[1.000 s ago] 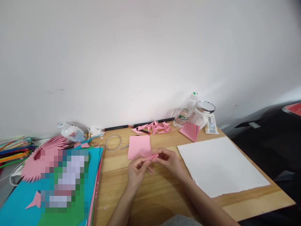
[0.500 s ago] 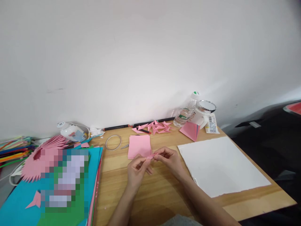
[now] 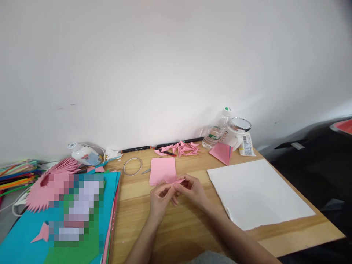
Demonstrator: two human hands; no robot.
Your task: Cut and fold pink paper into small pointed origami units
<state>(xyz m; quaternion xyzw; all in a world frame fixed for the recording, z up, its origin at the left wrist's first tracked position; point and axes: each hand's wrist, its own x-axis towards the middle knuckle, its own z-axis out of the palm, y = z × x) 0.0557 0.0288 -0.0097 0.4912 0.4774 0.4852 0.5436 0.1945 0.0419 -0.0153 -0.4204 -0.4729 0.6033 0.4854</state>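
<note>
Between my two hands is a small piece of folded pink paper (image 3: 179,181), its pointed tip showing toward the right. My left hand (image 3: 161,198) pinches its left end between thumb and fingers. The thumb and forefinger of my right hand (image 3: 192,189) grip it close beside the left fingertips, hiding part of it. Just behind the hands lies a stack of square pink paper sheets (image 3: 163,170). Farther back, near the wall, a pile of folded pink paper pieces (image 3: 185,148) is spread out.
Scissors (image 3: 147,171) poke out beside the stack, near a ring (image 3: 132,167). A white board (image 3: 258,194) lies right, with a bottle (image 3: 212,137), a mug (image 3: 233,137) and a pink paper packet (image 3: 221,153) behind. Coloured sheets (image 3: 110,198) and a fringed pink ring (image 3: 35,194) are left.
My right hand has shifted slightly left, closer to my left hand. More of the folded paper's pointed tip now shows above the right fingers.
</note>
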